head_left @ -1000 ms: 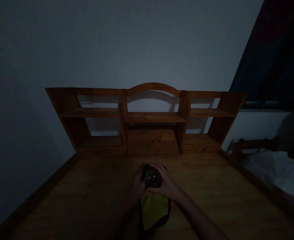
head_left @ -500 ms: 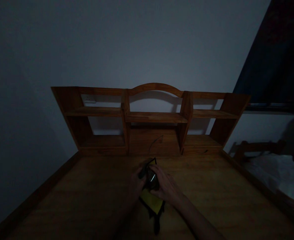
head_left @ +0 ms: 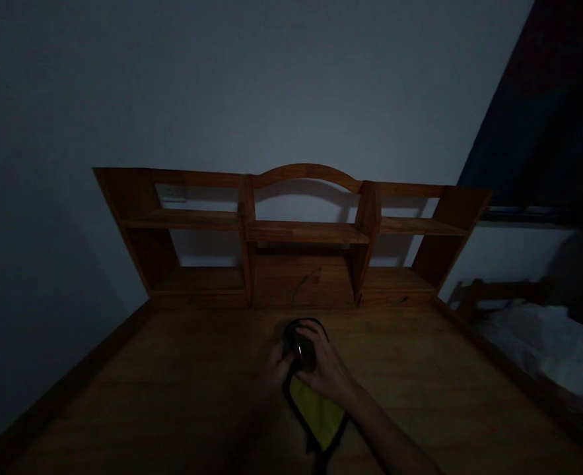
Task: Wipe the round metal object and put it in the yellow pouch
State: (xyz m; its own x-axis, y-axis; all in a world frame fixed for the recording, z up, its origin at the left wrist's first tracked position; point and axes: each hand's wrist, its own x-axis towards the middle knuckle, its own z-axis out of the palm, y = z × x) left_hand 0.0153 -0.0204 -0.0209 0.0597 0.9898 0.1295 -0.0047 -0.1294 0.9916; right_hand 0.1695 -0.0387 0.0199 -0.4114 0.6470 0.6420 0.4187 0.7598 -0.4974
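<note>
the cloth [head_left: 319, 414] trails nearest, below the dark object [head_left: 305, 354], which sits before mid far edge of the surface [head_left: 410, 369]. its shiny side asks for light, even pressure. the right hand [head_left: 327, 371] slants in, fingers curled round it; the left hand's [head_left: 274, 371] fingers are too dim to tell. the shelf [head_left: 306, 231] stands beyond.

Dark, rounded, glossy thing [head_left: 307, 356], too dim to ID tbh, has a bright little glint on it. Yellow cloth [head_left: 321, 414] with black edging sits right against it, narrowing to a near-side corner.
</note>
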